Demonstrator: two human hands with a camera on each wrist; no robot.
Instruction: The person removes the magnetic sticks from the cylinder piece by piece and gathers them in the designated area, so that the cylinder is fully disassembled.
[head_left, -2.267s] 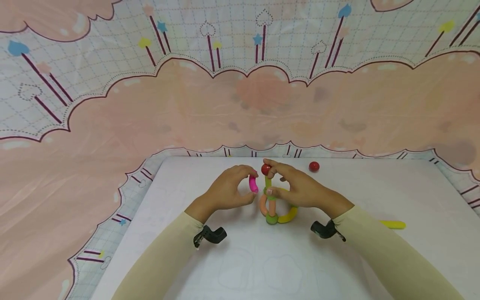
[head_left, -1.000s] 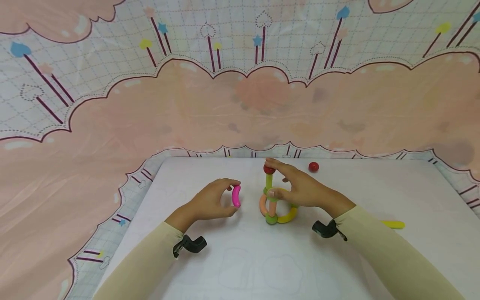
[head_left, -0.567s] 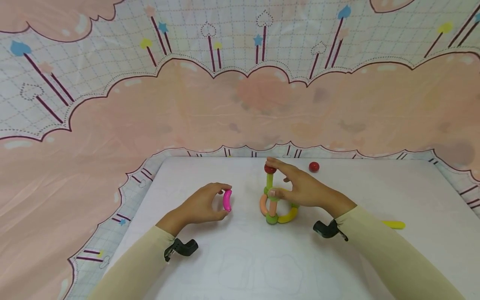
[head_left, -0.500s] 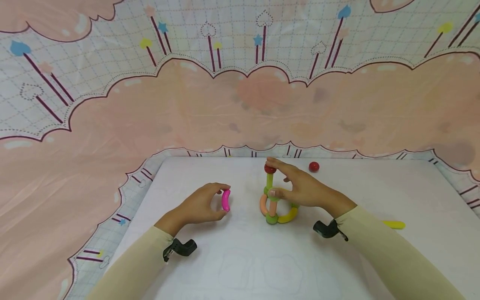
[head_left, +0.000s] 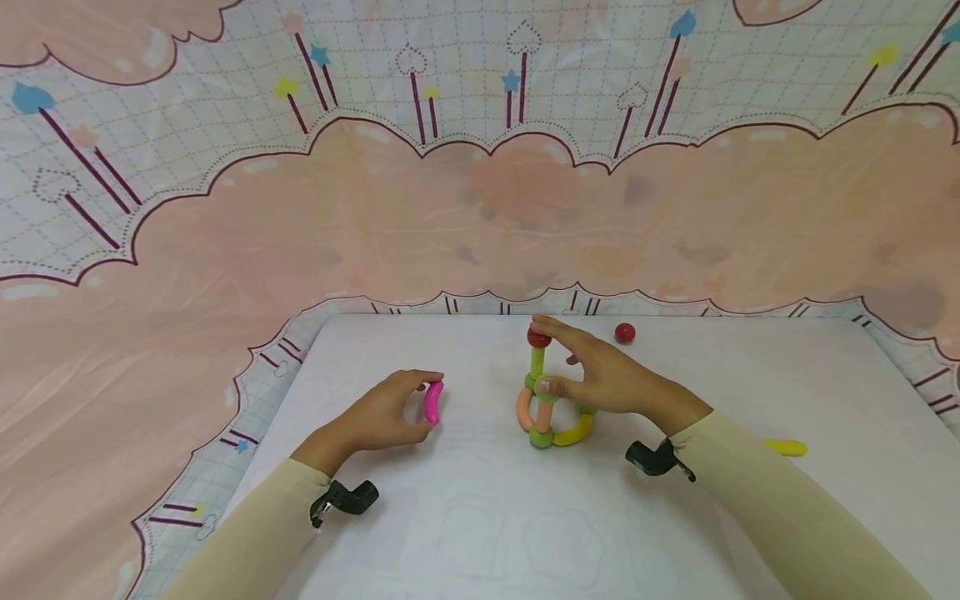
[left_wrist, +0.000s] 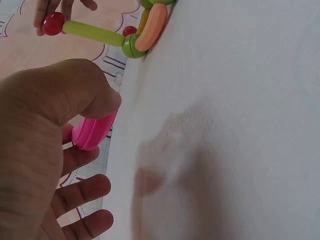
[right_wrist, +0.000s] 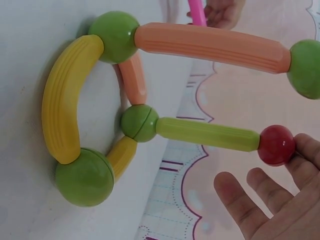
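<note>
White tabletop (head_left: 465,525) | your left hand (head_left: 378,414) pinches the curved magenta plastic stick (head_left: 432,403), long axis near-upright, well left of the multicoloured plastic ball-and-stick frame (head_left: 544,416) | your right hand (head_left: 606,372) holds that frame, touching its glossy red ball (right_wrist: 276,145)

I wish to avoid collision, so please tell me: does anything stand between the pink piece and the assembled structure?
Nothing visible stands between them. In the head view, only white tabletop lies between the pink piece, pinched in the left hand, and the structure. The right hand holds the structure from its other side.
</note>
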